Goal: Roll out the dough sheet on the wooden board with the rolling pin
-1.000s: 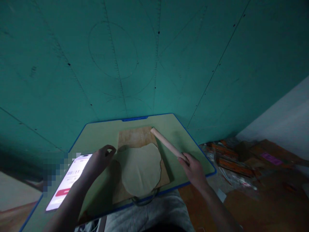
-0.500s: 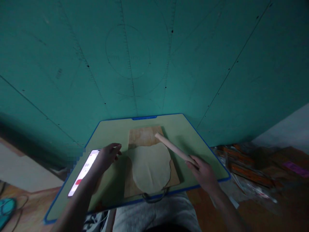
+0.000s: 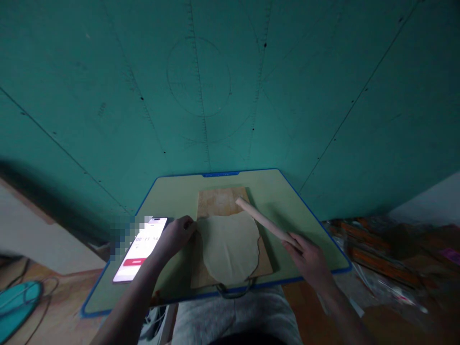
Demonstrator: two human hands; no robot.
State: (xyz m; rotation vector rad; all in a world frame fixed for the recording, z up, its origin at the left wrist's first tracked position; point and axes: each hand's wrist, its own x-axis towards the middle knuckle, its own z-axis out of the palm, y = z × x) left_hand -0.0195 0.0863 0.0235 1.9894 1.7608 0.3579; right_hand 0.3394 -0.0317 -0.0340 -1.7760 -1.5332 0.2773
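Observation:
A thin, wide sheet of dough [image 3: 232, 247] lies on a wooden board [image 3: 219, 201], its outline uneven and a faint crease running down its lower middle. My left hand [image 3: 179, 234] is at the sheet's upper left edge, fingers closed together on that edge; the fingertips are partly hidden. In my right hand [image 3: 305, 256] is one end of a pale wooden rolling pin [image 3: 264, 221]. The pin slants up and left, its far end over the board's upper right part, beside the dough's top right edge.
A small light-topped table [image 3: 172, 194] with a blue rim carries the board. Left of my left hand lies a lit phone [image 3: 134, 262] showing a timer. A green wall [image 3: 223, 96] rises behind the table. Wrapped bundles [image 3: 377, 258] lie on the floor at right.
My left hand has moved right, from apart with loose fingers to closed at the dough's left edge. My right hand keeps the rolling pin nearly still. The view has shifted slightly.

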